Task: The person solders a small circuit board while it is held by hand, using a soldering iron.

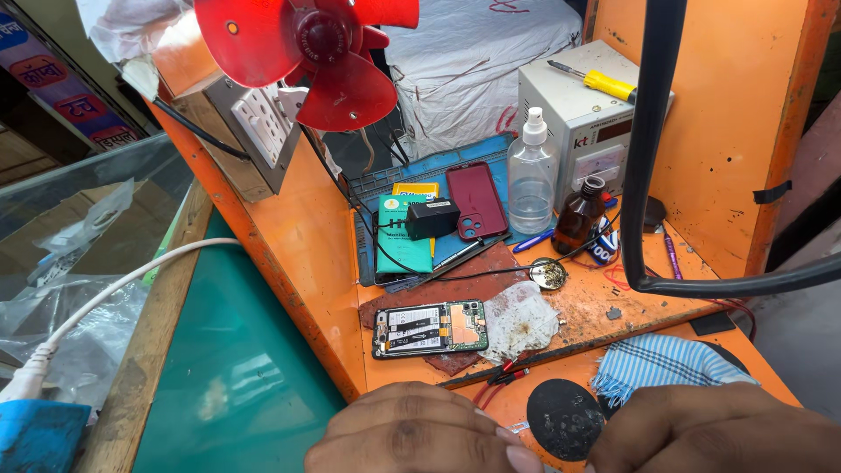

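**Opened phone on the desk, both hands at the near edge**

Left hand (412,434) rests at the bottom of the view, fingers curled together, holding nothing I can see. Right hand (718,429) lies beside it, partly cut off by the frame edge; cannot tell whether its fingers are apart or together.

Nearest item: black round pad (563,419), flat on the orange desk (307,254), between the two hands. Striped blue cloth (657,361) just above the right hand.

Opened phone (429,328) lies back-off on a dark red mat (477,271), circuit board and battery exposed, a stained wipe (519,321) touching its right end.

Judgement: phone is light, rigid and fragile; flex cables and board bare. Best taken by the long frame edges, never the exposed face.
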